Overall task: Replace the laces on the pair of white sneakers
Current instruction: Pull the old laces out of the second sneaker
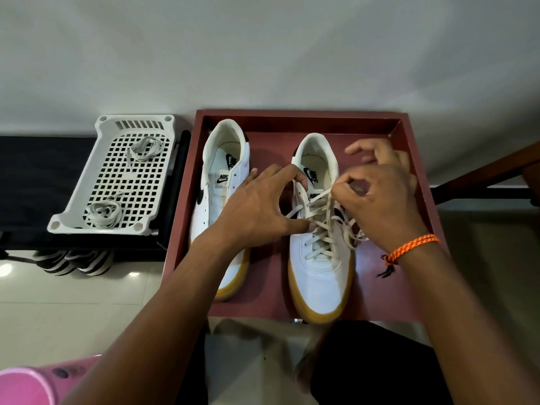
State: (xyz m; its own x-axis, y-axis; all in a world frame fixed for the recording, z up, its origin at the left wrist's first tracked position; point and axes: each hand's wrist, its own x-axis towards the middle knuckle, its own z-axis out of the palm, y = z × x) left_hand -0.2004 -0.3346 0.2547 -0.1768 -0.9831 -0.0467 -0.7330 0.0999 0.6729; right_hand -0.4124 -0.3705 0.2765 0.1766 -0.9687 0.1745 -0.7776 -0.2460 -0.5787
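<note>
Sneakers, white, pair, in red tray (409,124): laced sneaker (320,276) lies directly under my grips, toe toward me; right grip (380,200) pinches its lace (320,195), left grip (257,206), fingers spread, steadies it; unlaced sneaker (225,159) just left.

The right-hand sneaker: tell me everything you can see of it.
The sneaker is white with a tan gum sole, a black swoosh and Nike insole print. It sits upright in the red tray, toe toward the camera. Its white lace is partly threaded, loose ends spilling right. The left hand presses its side; the right hand pinches the lace.
</note>
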